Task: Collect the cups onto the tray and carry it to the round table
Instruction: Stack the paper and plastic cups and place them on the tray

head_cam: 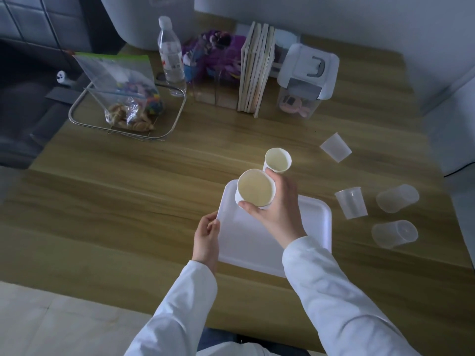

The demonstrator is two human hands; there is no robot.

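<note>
The left hand (205, 240) pinches the white tray's (316, 219) near-left rim, likely steadying it, while the right hand (277, 209) wraps a paper cup (254, 190) above it; beyond those fingers stands another paper cup (277, 160), clear cups (351, 202) rightward.

Your tray (303, 242) at table (128, 201) centre, paper cup (277, 160) at its 12 o'clock, four plastic cups (350, 202) at 2–3, wire basket (164, 129) at 10, books (257, 70) behind at 12.
</note>
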